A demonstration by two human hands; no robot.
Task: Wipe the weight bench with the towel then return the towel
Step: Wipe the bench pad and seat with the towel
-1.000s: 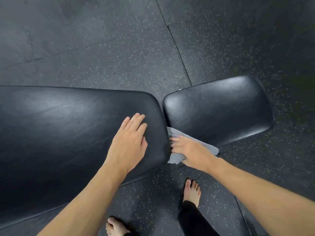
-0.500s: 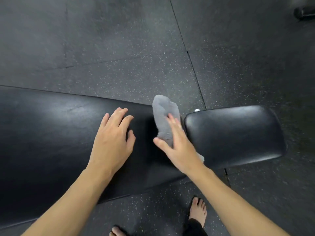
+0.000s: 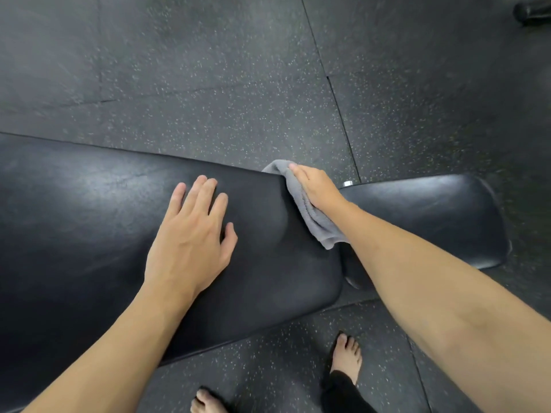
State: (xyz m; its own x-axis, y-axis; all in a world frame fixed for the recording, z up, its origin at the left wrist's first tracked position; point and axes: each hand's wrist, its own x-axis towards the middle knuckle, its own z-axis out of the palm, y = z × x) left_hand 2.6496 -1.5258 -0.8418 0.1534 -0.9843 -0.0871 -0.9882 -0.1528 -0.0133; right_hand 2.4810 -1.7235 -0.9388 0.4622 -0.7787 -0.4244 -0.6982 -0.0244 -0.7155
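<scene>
The weight bench has a long black padded back pad [image 3: 89, 222] on the left and a shorter black seat pad [image 3: 432, 222] on the right, with a narrow gap between them. A grey towel [image 3: 310, 216] lies along the right end of the long pad, over the gap. My right hand [image 3: 316, 186] presses flat on the towel at the pad's far right corner. My left hand [image 3: 193, 236] rests flat on the long pad, fingers spread, holding nothing, a little left of the towel.
Dark speckled rubber floor tiles [image 3: 208, 84] surround the bench. My bare feet [image 3: 347, 359] stand at the bench's near side. A dark rounded object [image 3: 533, 10] lies at the top right corner.
My right hand has slid the towel from the near side of the gap up along the long pad's right end to its far corner. My left hand has stayed flat on the pad.
</scene>
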